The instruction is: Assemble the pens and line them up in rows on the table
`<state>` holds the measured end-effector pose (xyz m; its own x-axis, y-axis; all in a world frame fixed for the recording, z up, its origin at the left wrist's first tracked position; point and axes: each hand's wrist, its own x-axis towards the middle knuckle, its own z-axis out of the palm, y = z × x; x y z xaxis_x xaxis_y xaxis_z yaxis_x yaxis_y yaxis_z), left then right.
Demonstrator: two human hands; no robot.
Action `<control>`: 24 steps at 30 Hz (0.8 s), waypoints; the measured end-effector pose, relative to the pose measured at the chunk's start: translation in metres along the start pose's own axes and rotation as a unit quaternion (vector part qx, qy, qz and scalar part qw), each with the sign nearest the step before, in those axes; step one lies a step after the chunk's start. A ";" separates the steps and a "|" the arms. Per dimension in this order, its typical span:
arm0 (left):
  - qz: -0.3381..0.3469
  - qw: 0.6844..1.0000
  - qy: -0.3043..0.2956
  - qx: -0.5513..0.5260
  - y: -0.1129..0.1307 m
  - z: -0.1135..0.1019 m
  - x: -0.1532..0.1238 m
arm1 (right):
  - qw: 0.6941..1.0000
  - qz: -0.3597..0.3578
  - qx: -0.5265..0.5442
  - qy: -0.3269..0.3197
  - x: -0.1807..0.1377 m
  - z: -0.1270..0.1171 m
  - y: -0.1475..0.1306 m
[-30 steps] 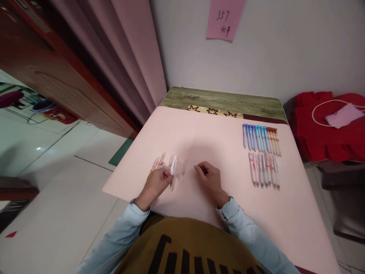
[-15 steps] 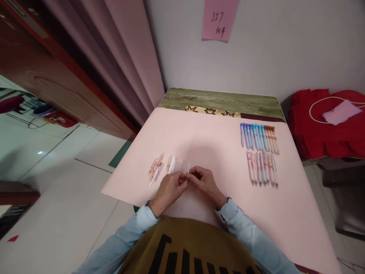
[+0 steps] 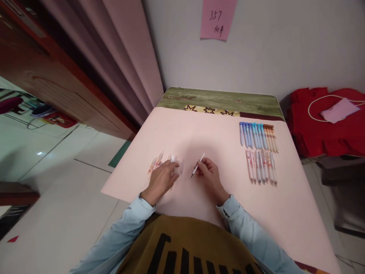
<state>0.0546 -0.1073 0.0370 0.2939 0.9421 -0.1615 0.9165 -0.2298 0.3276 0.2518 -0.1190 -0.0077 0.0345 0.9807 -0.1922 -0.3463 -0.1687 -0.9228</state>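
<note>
My right hand (image 3: pixel 209 173) pinches a thin white pen refill (image 3: pixel 198 164) between thumb and fingers, its dark tip slanting down to the left. To its left, my left hand (image 3: pixel 162 178) reaches over some loose pen parts with fingers bent and apart; I see nothing held in it. Just beyond those fingertips lie clear pen barrels (image 3: pixel 183 166), and some parts under the hand are hidden. Short clear parts with orange-pink print (image 3: pixel 156 161) lie further left. I cannot tell whether the left fingertips touch any part.
A row of blue, turquoise and brown pens (image 3: pixel 258 136) lies at the back right of the pink table cover (image 3: pixel 228 217). Closer in is a row of clear-and-pink pens (image 3: pixel 261 167). A red cloth-covered seat (image 3: pixel 310 133) stands right of the table; a pink curtain (image 3: pixel 128 49) hangs behind left.
My hands were together at the refill; now they are apart. The left hand has let go and moved left over the pen parts, while the right keeps the refill, now tilted.
</note>
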 end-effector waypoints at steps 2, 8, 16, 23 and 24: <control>0.018 0.999 -0.029 0.011 0.000 -0.001 0.003 | 1.000 0.000 0.000 0.000 0.000 0.000 0.001; 0.051 0.998 -0.043 0.012 -0.008 -0.006 0.013 | 1.000 -0.003 0.006 0.004 0.004 0.000 0.004; 0.057 0.995 -0.080 0.003 0.001 -0.014 0.020 | 1.000 -0.008 0.015 0.004 0.010 0.000 0.007; 0.063 0.997 -0.011 -0.052 0.000 -0.003 0.010 | 0.999 0.001 0.036 -0.012 0.010 -0.004 0.004; 0.065 0.996 0.005 -0.065 -0.001 0.000 0.008 | 0.999 0.003 0.044 -0.020 0.010 -0.005 0.002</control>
<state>0.0563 -0.0999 0.0352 0.4041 0.9090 -0.1016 0.8283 -0.3166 0.4623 0.2562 -0.1096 -0.0137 -0.0041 0.9830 -0.1833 -0.4268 -0.1675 -0.8887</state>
